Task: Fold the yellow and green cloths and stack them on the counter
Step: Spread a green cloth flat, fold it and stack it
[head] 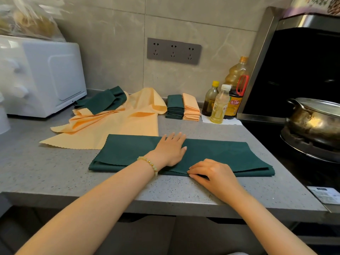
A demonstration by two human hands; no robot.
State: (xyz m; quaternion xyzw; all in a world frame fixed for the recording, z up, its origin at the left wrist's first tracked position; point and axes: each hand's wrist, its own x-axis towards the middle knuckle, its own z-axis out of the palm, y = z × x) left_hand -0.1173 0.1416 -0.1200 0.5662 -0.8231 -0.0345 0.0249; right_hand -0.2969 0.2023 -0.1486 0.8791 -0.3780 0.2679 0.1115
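Half-folded green cloth (230, 153): left hand (170, 150) flat on it, right hand (213, 172) pinching near hem. Behind it: folded stacks (183, 107) done, loose cloths (128, 116) pending.

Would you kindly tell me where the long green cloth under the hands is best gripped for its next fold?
Probably at its right short end, with the grip coming from the right: the green cloth lies flat as a long strip, the left hand presses its middle, and that end lies free.
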